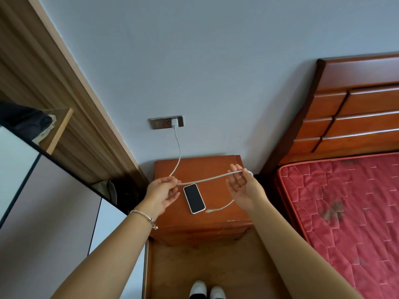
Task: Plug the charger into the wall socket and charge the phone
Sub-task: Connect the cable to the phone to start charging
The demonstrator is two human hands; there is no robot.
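A: Head view, left hand (163, 192)?
B: Arm extended, palm up, fingertips pinching the cable (205, 180) beside the phone (193, 201).
A: Right hand (240, 184)?
B: Palm up, fingers nearly straight, thumb pinning the same cable; its connector (209, 211) dangles free.
A: Charger (174, 123)?
B: Seated in the wall socket (159, 123). Phone lies screen-up on the nightstand (216, 225), unconnected.

The charger (174, 123) and cable (207, 180) are white. The phone (194, 201) is black-screened and white-rimmed. The counter (216, 229) is reddish-brown, the quilted mattress (345, 212) red, the wall (216, 61) pale grey.
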